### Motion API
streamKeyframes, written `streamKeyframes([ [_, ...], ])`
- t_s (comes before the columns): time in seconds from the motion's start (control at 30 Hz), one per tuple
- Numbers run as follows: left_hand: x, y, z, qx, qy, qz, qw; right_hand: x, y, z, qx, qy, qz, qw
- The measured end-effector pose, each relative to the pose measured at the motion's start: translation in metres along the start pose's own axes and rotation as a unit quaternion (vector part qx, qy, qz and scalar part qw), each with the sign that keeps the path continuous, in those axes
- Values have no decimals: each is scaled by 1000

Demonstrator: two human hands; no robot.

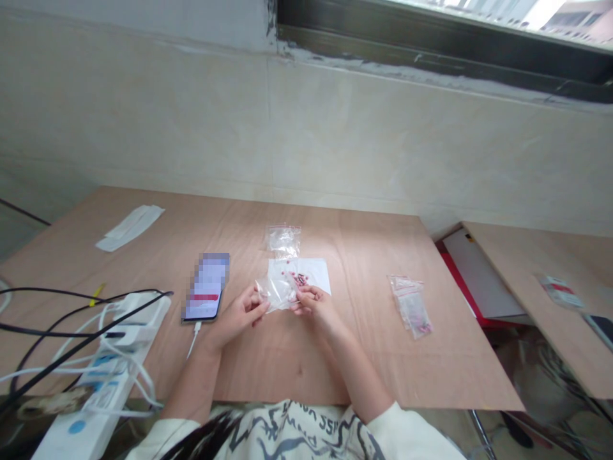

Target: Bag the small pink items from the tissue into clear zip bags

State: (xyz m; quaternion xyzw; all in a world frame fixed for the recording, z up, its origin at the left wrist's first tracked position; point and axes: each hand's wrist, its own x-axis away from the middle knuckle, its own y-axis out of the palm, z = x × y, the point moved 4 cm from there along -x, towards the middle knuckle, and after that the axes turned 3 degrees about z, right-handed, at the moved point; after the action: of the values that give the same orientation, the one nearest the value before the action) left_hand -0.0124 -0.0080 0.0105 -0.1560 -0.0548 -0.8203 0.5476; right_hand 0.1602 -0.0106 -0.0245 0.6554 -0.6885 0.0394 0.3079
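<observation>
Both hands hold a clear plastic bag (276, 292) by its two sides, low over the wooden table. My left hand (249, 308) pinches the bag's left edge. At the opposite side, the fingers of my right hand (313, 301) are closed on the bag's right edge. Just beyond lies a white sheet of paper (318, 268) with small red beads (300, 279) scattered on it, partly hidden by the bag. Whether the bag has anything inside is hard to make out. Past the paper rests a stack of clear zip bags (283, 239).
Filled zip bags (412, 306) lie on the right of the table (364, 358). Left of my hands is a phone (208, 287) on a white cable. A power strip (112, 364) with tangled cords crowds the left edge. White strips (130, 227) lie far left.
</observation>
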Motion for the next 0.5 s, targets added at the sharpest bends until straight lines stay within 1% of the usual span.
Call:
streamKeyframes([
  [0.07,3,-2,0,-29,-20,-39,999,1,-4,-6,12,-7,15,1000],
  [0.1,3,-4,1,-42,-23,-38,998,2,-5,-9,28,-16,20,999],
  [0.13,2,-7,3,-51,-18,-18,998,4,-7,-13,50,-30,26,998],
  [0.23,-2,-11,13,-61,25,80,995,12,-9,-27,138,-93,41,985],
  [0.27,-4,-9,17,-64,38,90,993,16,-7,-32,171,-121,41,977],
  [0.3,-6,-5,20,-70,50,84,993,21,-5,-37,201,-149,38,968],
  [0.37,-8,5,25,-87,69,55,992,30,0,-43,247,-190,29,950],
  [0.43,-9,12,27,-98,84,39,991,37,3,-45,267,-202,28,942],
  [0.5,-7,14,28,-103,92,38,990,40,2,-44,268,-194,36,943],
])
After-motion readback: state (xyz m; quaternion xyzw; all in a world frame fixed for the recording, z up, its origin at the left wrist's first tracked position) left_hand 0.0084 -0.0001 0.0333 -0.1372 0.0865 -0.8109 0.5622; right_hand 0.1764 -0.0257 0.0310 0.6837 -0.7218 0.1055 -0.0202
